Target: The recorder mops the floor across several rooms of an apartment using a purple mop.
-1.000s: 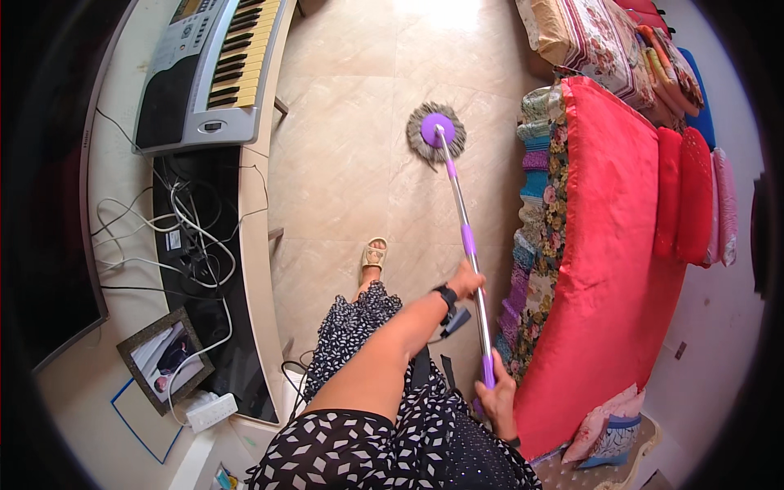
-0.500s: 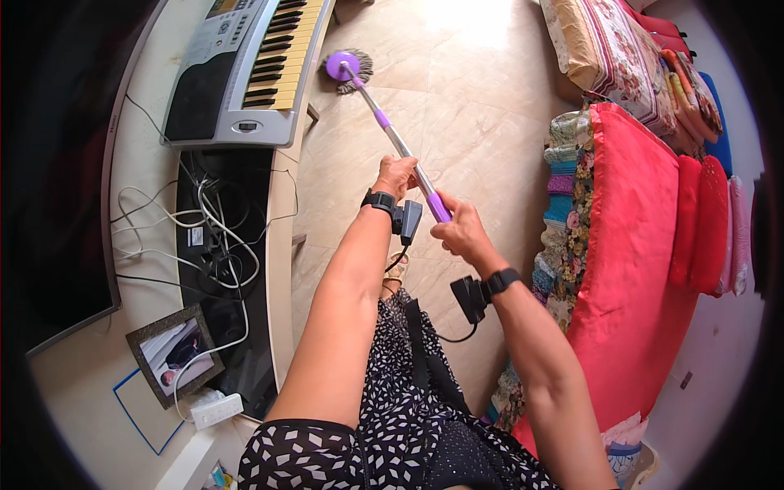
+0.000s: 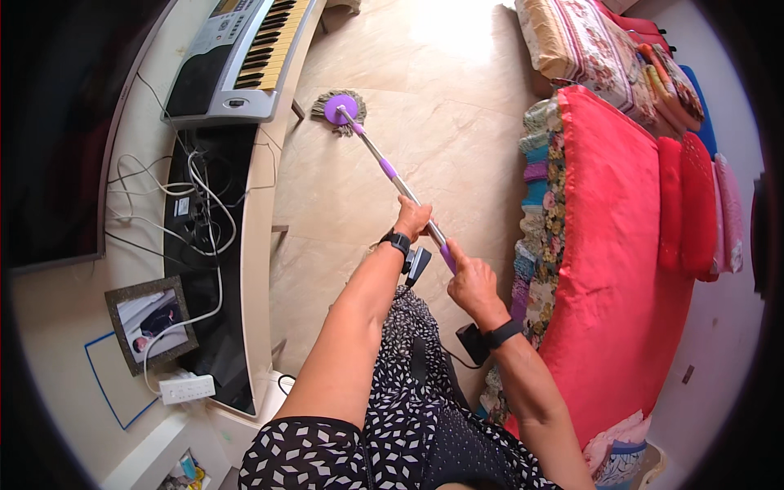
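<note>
A mop (image 3: 377, 153) with a purple and silver pole slants across the tiled floor. Its round purple head, fringed with grey strands, lies flat on the tiles at the upper left, close to the legs of the long table. My left hand (image 3: 413, 219) is closed around the silver part of the pole. Lower down, my right hand (image 3: 474, 286) grips the purple handle end, its fingers wrapped round it. A black strap with a small dark device sits on each wrist.
On the left, a long table (image 3: 256, 286) carries a keyboard (image 3: 245, 69), tangled cables (image 3: 196, 192), a photo frame (image 3: 155, 327) and a white power strip (image 3: 188, 389). A dark screen (image 3: 65, 147) stands beyond. On the right are a red-covered seat (image 3: 608, 237) and a bundle of patterned bedding (image 3: 580, 49).
The mop head has come nearer to me along the floor, away from beside the keyboard. Both hands have moved down with the pole, still gripping it. The whole view has shifted slightly.
</note>
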A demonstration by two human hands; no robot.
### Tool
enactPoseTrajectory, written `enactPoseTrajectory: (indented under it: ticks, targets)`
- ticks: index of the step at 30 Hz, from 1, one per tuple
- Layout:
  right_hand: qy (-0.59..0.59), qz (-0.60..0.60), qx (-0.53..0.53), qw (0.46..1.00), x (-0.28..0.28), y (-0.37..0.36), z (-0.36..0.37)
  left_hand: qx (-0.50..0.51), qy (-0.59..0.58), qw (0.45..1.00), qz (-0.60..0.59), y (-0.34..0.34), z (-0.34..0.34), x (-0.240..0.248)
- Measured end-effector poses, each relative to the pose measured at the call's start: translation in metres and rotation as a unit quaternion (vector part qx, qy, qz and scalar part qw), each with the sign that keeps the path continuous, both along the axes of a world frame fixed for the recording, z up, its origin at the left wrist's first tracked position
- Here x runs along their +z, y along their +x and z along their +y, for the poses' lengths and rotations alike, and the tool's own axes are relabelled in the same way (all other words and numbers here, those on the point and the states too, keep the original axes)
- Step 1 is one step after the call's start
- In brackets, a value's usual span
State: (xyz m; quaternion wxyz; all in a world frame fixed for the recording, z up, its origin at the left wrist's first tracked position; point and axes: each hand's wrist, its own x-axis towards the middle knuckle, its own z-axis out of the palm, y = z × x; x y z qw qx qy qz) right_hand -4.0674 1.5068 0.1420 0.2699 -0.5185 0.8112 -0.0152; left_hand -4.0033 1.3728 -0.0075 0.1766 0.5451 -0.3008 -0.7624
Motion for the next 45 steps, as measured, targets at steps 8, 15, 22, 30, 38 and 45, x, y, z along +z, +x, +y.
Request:
enactPoseTrajectory:
  ticks: [8, 15, 22, 30, 38, 45]
  targets:
    - [0.011, -0.058, -0.128, 0.990, 0.016, -0.022, 0.227, -0.139, 0.142, 0.979, 0.051, -0.049, 0.224, -0.008]
    - [-0.004, -0.060, -0.279, 0.958, 0.029, -0.024, 0.344, -0.281, 0.075, 0.957, 0.005, -0.104, 0.348, -0.012]
    - [-0.024, -0.090, -0.378, 0.921, 0.042, 0.002, 0.424, -0.379, 0.103, 0.919, 0.012, -0.106, 0.437, 0.010]
    - [0.002, -0.157, -0.448, 0.880, 0.138, 0.041, 0.426, -0.272, 0.302, 0.912, 0.049, -0.101, 0.420, 0.020]
    - [0.140, -0.207, -0.319, 0.914, 0.192, 0.019, 0.378, -0.232, 0.361, 0.898, 0.097, -0.028, 0.385, 0.029]
    - [0.178, -0.196, -0.109, 0.958, 0.165, 0.015, 0.310, -0.089, 0.320, 0.943, 0.037, 0.072, 0.308, 0.014]
